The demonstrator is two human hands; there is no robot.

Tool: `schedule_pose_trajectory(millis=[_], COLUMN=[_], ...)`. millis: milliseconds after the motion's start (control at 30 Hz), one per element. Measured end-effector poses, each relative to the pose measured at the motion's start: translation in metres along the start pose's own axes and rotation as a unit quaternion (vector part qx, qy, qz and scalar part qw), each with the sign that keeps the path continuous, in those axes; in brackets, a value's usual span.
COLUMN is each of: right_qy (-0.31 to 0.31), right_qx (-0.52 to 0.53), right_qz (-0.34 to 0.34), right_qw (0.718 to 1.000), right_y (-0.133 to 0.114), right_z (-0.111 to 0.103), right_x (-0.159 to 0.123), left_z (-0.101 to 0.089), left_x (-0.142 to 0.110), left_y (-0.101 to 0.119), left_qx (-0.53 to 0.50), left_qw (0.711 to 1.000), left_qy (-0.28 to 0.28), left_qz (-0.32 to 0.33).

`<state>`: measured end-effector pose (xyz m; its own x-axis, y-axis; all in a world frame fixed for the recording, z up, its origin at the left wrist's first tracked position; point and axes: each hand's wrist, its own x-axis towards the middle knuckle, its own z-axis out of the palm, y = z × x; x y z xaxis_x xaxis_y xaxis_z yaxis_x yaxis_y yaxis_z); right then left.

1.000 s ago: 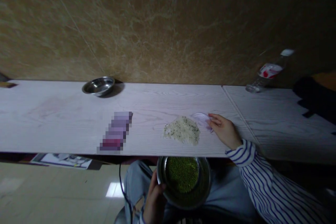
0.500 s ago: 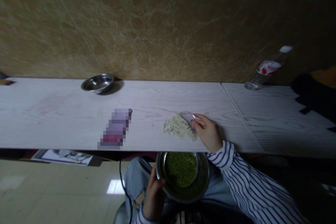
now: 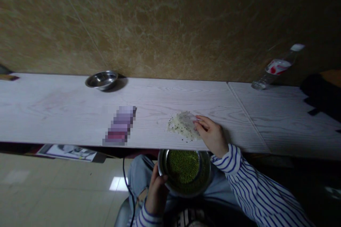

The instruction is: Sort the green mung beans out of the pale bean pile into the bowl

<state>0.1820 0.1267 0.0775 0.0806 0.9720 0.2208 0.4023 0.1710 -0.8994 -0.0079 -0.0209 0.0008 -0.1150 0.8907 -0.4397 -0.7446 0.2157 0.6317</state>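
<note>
My left hand [image 3: 157,192] is closed on the left rim of a steel bowl [image 3: 206,181], thumb over the edge. This bowl rests over my lap just below the table's front edge and holds many small green beans [image 3: 183,166], which look like mung beans. On the table, my right hand [image 3: 211,133] pinches a thin clear plastic piece [image 3: 188,117], whose exact kind I cannot make out. The plastic is at a loose pile of white rice [image 3: 177,126] and partly covers it. Small dark or green grains are scattered in the rice and around it.
A smaller steel bowl [image 3: 102,81] stands at the back left against the wall. A blurred-out phone-shaped object [image 3: 119,126] lies nearer the front edge. A clear bottle [image 3: 277,67] stands back right, beside a dark item [image 3: 322,92]. A black cable [image 3: 125,177] hangs near my left knee.
My right hand has pushed the plastic piece left and over the rice. The pile looks flatter and more spread, with more dark grains showing. My view has tilted slightly; the left hand keeps its hold.
</note>
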Motion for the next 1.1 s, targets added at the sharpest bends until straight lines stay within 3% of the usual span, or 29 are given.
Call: schedule_pose_trajectory(millis=[200,433,733,1100], right_qy=[0.020,-0.003,-0.018,-0.053], right_qx=[0.016,0.008,-0.009,-0.108], right_qz=[0.023,0.060,0.067,0.004], right_qw=[0.999,0.998,0.998,0.993], right_y=[0.009,0.019,0.017,0.025], right_z=[-0.036,-0.067,-0.077,-0.085], right_x=[-0.014,-0.027,-0.033,-0.026], left_z=[-0.003,-0.002,-0.002,-0.005], left_x=[0.001,0.002,0.001,0.002], left_y=[-0.002,-0.004,-0.003,-0.005], left_qx=[-0.004,0.003,0.020,0.034], left_qw=[1.000,1.000,1.000,0.999], left_qy=[-0.008,0.007,0.007,0.009], left_qz=[0.001,-0.004,-0.004,-0.010])
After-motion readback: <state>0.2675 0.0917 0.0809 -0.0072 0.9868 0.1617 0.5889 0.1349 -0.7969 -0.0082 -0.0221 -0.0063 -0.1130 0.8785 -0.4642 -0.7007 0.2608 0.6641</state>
